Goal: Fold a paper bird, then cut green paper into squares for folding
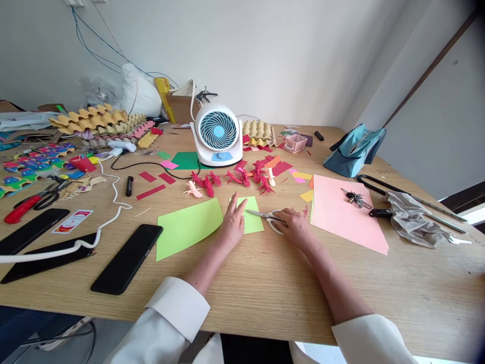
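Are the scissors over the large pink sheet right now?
No, the scissors are left of the large pink sheet, with their tips over the small green sheet.

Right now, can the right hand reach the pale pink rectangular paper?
Likely yes: the right hand lies beside the pink paper, nothing bulky between, though it touches pale-handled metal scissors and a metallic bunch tops the paper.

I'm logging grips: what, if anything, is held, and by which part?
The right hand has the scissors by the handles, though how firmly is hidden; the left hand visibly grips nothing.
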The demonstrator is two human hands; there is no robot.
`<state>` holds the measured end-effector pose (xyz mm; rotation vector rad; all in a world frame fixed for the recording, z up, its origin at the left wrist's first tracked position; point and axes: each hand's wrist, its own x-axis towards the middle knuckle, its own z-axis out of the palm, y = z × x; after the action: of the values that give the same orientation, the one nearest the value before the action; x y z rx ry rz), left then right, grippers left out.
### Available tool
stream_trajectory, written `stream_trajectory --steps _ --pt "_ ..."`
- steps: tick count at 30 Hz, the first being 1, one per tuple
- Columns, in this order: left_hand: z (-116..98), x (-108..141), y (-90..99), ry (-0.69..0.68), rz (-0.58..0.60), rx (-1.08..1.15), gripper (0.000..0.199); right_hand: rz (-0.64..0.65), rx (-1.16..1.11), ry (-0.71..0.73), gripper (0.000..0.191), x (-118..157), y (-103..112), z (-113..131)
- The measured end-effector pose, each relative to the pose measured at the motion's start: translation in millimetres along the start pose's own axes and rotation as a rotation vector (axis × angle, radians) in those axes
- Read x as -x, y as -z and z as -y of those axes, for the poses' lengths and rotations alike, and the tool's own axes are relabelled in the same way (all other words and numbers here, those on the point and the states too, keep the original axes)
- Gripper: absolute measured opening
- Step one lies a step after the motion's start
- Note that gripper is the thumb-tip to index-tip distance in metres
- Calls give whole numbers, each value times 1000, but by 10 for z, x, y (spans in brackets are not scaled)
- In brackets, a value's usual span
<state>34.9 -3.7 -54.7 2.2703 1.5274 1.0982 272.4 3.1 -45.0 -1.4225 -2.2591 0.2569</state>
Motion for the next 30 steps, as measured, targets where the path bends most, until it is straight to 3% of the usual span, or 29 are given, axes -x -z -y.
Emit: stream_trajectory --steps 7,12,17,23,26,30 --pt "-153 -2 281 -56 -68 -238 50 -20 22 22 25 24 -33 13" --pt "-274 6 592 -45 -221 -407 46 -24 31 18 24 41 -11 52" --pt "-398 103 848 -19 -384 -440 42 -39 22 16 24 50 -23 61" --pt "-288 227 1079 233 -590 -537 81 -37 28 18 24 52 -43 52" --pt "-115 276 1129 390 -502 -533 93 -28 35 12 24 53 -38 60" --pt "18 303 1120 592 -266 -518 84 -31 32 11 24 55 -51 60"
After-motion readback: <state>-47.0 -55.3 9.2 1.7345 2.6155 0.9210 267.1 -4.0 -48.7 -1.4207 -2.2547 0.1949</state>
